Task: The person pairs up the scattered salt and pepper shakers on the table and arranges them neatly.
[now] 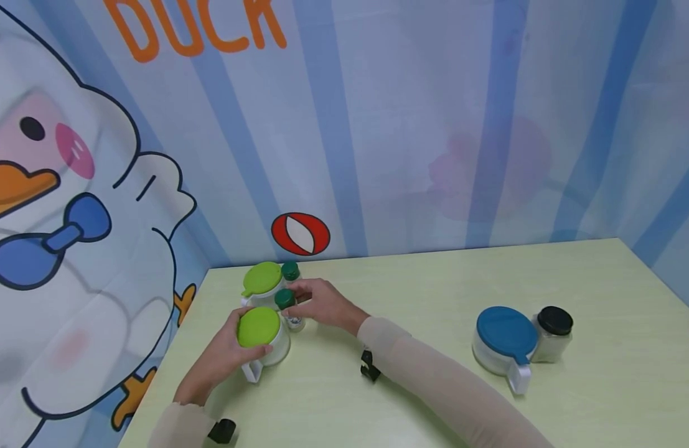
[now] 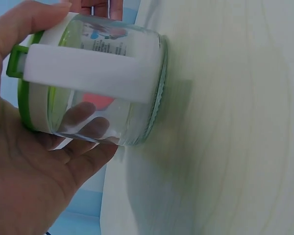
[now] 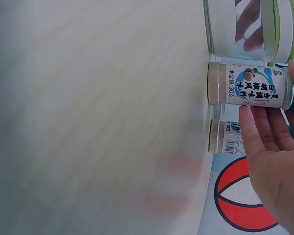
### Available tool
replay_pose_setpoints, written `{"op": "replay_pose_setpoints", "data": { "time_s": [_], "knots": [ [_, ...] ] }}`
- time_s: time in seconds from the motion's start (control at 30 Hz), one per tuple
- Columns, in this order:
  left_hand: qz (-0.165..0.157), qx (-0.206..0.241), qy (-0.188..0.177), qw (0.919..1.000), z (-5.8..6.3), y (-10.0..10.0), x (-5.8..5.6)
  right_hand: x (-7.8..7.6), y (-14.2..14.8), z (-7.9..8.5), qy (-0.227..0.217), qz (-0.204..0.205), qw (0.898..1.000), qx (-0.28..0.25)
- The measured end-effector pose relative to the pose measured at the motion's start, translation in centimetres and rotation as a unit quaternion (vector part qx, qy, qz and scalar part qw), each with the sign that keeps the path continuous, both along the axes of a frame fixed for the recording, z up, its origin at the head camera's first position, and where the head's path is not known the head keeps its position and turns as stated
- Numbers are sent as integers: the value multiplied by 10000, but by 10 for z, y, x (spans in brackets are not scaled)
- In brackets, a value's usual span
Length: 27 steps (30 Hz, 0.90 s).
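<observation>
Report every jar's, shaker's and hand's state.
Near clear glass jar with green lid: closed, upright
Far jar with green lid: closed, upright
Near cylindrical shaker with green cap: closed, upright
Far shaker with green cap: closed, upright
Round jar with blue lid: closed, upright
Clear jar with black cap: closed, upright
Left hand: gripping near jar
Right hand: holding near shaker

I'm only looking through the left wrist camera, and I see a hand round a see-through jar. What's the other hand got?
Observer: The right hand is holding a little green-capped bottle.
Operator: Ooh! Is there another jar like mine?
Observer: Yes, a second green-lidded jar stands farther back, nearer the wall.
Operator: And what's way over on the right?
Observer: A blue-lidded jar, with a black-lidded jar beside it.
</observation>
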State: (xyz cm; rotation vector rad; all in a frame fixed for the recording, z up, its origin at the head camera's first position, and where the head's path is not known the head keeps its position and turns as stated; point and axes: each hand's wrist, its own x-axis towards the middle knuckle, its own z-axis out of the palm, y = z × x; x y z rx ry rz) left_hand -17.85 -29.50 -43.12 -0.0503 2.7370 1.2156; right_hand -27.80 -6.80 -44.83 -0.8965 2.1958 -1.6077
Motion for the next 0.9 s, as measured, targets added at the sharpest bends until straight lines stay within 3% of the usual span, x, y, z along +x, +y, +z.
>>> {"op": "replay_pose_setpoints", "data": {
  "time_s": [0.43,0.9],
  "knots": [
    [74,-625,525,9966,-2,0,0,1,2,2,41,-13,10000,-7],
    [-49,-759,611,9952,4,3,-2,2,6,15,57,15,9999,134]
  ]
}}
